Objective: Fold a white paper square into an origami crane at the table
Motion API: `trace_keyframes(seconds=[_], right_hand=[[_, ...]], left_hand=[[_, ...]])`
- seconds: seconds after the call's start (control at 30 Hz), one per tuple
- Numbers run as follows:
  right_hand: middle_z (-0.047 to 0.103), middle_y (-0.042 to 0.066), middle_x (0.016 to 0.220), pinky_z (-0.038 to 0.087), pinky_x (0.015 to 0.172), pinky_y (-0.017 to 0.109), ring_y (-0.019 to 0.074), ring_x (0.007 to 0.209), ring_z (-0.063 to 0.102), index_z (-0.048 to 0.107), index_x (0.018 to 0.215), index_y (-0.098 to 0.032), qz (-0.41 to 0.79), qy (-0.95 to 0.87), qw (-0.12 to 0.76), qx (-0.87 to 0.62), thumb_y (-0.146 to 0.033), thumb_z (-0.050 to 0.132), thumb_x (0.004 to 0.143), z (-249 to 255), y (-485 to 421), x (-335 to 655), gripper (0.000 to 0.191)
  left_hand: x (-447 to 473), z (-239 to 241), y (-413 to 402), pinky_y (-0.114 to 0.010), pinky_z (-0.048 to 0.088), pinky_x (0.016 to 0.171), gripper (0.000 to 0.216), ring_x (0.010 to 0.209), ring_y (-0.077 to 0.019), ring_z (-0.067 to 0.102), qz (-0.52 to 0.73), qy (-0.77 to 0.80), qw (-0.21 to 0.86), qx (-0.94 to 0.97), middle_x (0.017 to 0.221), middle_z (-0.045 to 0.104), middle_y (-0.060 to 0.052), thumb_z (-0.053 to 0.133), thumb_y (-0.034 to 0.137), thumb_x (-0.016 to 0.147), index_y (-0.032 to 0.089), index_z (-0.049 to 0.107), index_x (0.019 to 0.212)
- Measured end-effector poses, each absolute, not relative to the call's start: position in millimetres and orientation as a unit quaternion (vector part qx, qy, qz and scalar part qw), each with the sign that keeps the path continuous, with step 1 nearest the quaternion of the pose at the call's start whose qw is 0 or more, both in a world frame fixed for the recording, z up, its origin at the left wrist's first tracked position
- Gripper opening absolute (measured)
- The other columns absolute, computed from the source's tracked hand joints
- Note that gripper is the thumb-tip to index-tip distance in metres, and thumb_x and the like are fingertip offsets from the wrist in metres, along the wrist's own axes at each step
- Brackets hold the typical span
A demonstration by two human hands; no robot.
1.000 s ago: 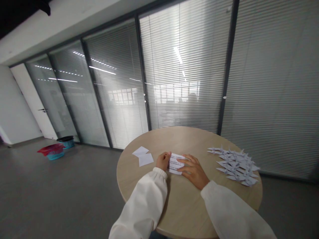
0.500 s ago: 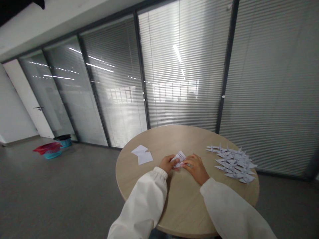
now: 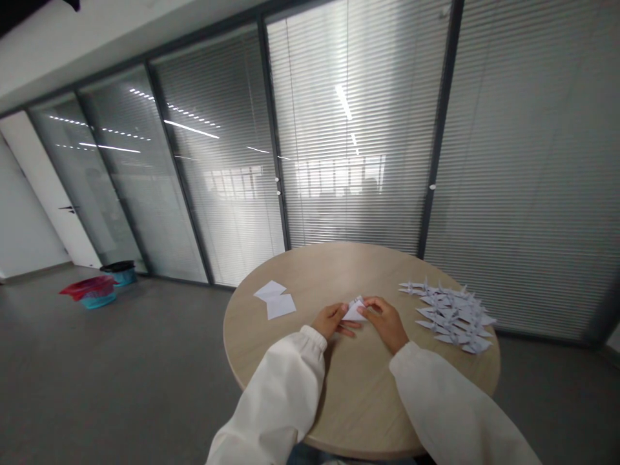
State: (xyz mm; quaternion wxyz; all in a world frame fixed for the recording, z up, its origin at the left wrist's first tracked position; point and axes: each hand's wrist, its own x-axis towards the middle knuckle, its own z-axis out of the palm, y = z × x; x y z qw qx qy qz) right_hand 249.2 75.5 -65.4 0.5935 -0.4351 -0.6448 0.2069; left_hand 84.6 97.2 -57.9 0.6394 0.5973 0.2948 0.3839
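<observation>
A small piece of white paper (image 3: 355, 311), folded and with some print near its upper edge, is held between my two hands over the middle of the round table (image 3: 358, 400). My left hand (image 3: 334, 319) pinches its left side, thumb on top and fingers beneath. On the other side my right hand (image 3: 385, 318) grips the right edge between thumb and fingers. To the left lie white paper sheets (image 3: 278, 303). Many folded paper cranes (image 3: 453, 316) stand crowded together at the right of the table.
Beyond the table runs a glass partition with blinds (image 3: 353, 129). On the floor at left are a bin with a red liner (image 3: 92, 292) and one with a black liner (image 3: 121, 272), near a white door (image 3: 53, 194).
The paper has been folded over or turned, so a mostly blank triangular face shows where printed lines were visible. My left fingers now extend beneath it. The view has shifted slightly.
</observation>
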Motion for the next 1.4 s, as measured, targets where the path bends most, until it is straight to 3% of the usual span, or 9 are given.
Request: trace_keyframes(seconds=[0.1,0.23,0.43,0.6,0.87,1.4], right_hand=[[0.061,0.003,0.073,0.044,0.067,0.03,0.0188,0.072,0.057,0.056,0.074,-0.016,0.297,-0.62,0.597,-0.414,-0.043,0.059,0.069,-65.7,76.3,248.4,0.027],[0.062,0.003,0.072,0.045,0.062,0.028,0.0179,0.068,0.057,0.054,0.074,-0.017,0.331,-0.586,0.622,-0.4,-0.043,0.064,0.064,-63.8,76.2,247.6,0.029],[0.062,0.001,0.072,0.046,0.063,0.029,0.0175,0.067,0.059,0.047,0.086,-0.02,0.359,-0.581,0.629,-0.372,-0.036,0.066,0.063,-59.0,72.4,245.0,0.033],[0.063,0.001,0.068,0.047,0.06,0.028,0.0169,0.064,0.059,0.049,0.092,-0.019,0.368,-0.588,0.62,-0.366,-0.034,0.065,0.064,-56.4,69.8,244.4,0.036],[0.065,0.006,0.076,0.047,0.064,0.03,0.0201,0.069,0.06,0.06,0.085,-0.016,0.361,-0.591,0.604,-0.394,-0.044,0.063,0.064,-58.9,71.2,244.7,0.035],[0.066,0.006,0.074,0.047,0.065,0.029,0.0202,0.07,0.059,0.065,0.079,-0.015,0.335,-0.599,0.602,-0.408,-0.049,0.061,0.065,-56.9,69.1,244.8,0.037]], left_hand=[[85.2,-59.9,97.2,-0.033,0.053,0.059,0.047,0.081,-0.0268,0.063,0.386,0.283,0.653,0.586,0.098,0.061,-0.017,0.057,0.051,0.067,0.01,0.052,0.09],[87.6,-56.7,92.6,-0.033,0.052,0.06,0.049,0.08,-0.0257,0.063,0.378,0.288,0.654,0.589,0.098,0.06,-0.018,0.058,0.051,0.067,0.009,0.052,0.092],[89.6,-52.2,88.6,-0.029,0.051,0.058,0.046,0.064,-0.0163,0.061,0.377,0.363,0.539,0.66,0.07,0.064,-0.005,0.075,0.037,0.048,0.01,0.055,0.079],[88.8,-50.9,87.7,-0.026,0.05,0.053,0.039,0.059,-0.0159,0.062,0.389,0.376,0.51,0.669,0.068,0.065,-0.008,0.07,0.04,0.055,0.009,0.055,0.075],[90.2,-48.2,84.6,-0.023,0.048,0.046,0.032,0.057,-0.0169,0.063,0.382,0.396,0.525,0.649,0.06,0.065,-0.007,0.065,0.04,0.062,0.011,0.054,0.069],[89.9,-46.7,84.7,-0.021,0.047,0.043,0.028,0.058,-0.0176,0.064,0.37,0.414,0.509,0.658,0.061,0.065,-0.007,0.064,0.036,0.064,0.01,0.055,0.069]])
